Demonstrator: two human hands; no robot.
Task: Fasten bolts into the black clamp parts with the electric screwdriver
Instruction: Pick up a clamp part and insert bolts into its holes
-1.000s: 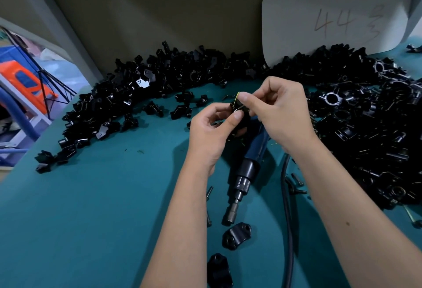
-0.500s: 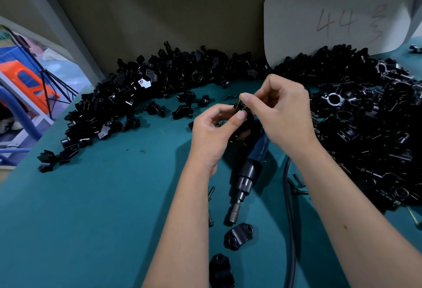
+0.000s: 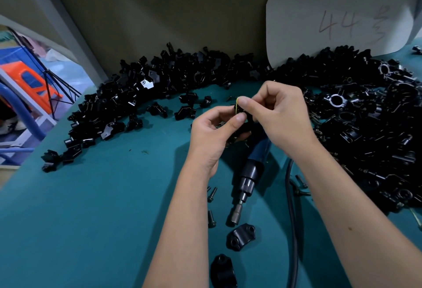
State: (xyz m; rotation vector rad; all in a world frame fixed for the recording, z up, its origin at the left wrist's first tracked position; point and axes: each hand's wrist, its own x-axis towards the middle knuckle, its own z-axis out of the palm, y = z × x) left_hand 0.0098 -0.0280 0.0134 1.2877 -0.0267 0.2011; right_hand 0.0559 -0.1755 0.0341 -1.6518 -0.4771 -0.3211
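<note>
Small black clamp part (image 3: 239, 114) mostly hidden between fingers (image 3: 239, 117) of both hands. Screwdriver (image 3: 250, 173) handle concealed beneath hands. Lower clamp half (image 3: 222, 269) cut by bottom edge. Pile detail at right indistinct.

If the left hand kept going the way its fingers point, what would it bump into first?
The left hand points up and to the right, with a small black clamp part pinched in its grip. Almost at once it would meet the right hand, which pinches the same part. Depth is hard to judge, but they look nearly touching.
</note>
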